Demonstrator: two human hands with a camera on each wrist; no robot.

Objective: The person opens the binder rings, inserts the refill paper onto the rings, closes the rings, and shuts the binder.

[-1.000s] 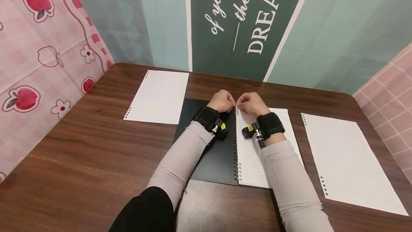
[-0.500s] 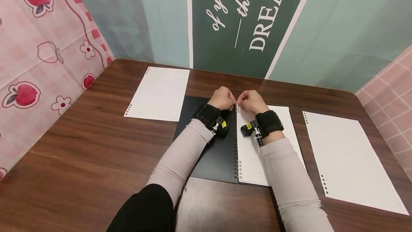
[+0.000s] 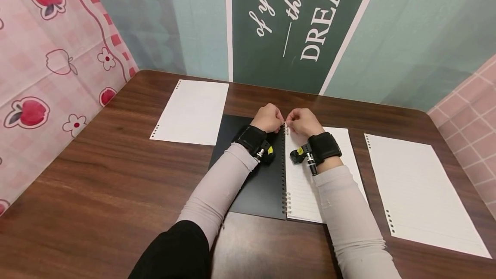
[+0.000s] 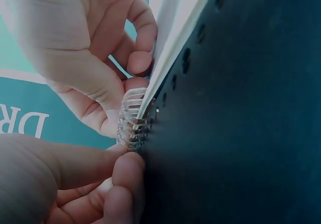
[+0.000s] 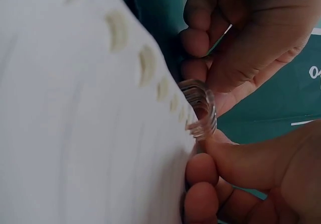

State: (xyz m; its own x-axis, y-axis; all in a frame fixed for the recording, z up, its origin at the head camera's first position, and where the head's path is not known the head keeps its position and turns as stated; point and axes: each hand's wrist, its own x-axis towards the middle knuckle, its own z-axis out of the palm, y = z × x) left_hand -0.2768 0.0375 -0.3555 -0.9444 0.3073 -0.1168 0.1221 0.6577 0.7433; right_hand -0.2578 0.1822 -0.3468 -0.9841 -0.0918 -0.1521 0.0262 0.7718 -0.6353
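An open loose-leaf notebook lies on the table, its black cover [image 3: 257, 193] to the left and lined pages [image 3: 304, 184] to the right. My left hand [image 3: 268, 119] and right hand [image 3: 304, 123] meet at the top end of its spine. There a short set of clear binder rings [image 4: 133, 111] passes by the punched page edge. Left thumb and fingers pinch the rings' end from the cover side; right thumb and fingertips pinch them from the paper side. The right wrist view shows the rings [image 5: 203, 106] curving between both hands, standing out from the paper holes.
A second set of clear rings [image 3: 288, 203] sits at the spine's lower end. One loose punched sheet [image 3: 191, 113] lies on the left of the wooden table [image 3: 116, 175], another loose sheet [image 3: 422, 193] on the right. A printed cloth wall [image 3: 201, 25] stands behind.
The head view has tilted slightly, shifting the scene a little up. Both hands stay at the top rings with only slight finger movement.
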